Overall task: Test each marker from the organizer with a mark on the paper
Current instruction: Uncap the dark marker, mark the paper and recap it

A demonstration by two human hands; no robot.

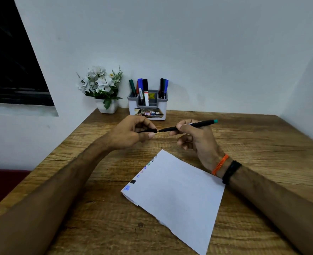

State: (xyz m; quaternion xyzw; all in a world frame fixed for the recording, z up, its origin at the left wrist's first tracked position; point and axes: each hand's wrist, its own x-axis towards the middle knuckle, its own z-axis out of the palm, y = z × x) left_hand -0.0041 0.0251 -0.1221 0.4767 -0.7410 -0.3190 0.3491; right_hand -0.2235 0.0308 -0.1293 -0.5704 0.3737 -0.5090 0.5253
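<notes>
My right hand [192, 138] grips a slim black pen [199, 124] with a teal end, held level above the table with its tip pointing left. My left hand [131, 134] pinches the pen's black cap [148, 131], which sits just off the tip. The white paper [176, 196] lies on the table in front of me, with several small coloured marks along its left edge. The grey and white organizer [148, 109] stands at the back against the wall and holds several markers [142, 89].
A white pot of artificial flowers [102, 89] stands left of the organizer. The wooden table [253, 144] meets walls at the back and right; its left edge runs diagonally. A dark window is at far left.
</notes>
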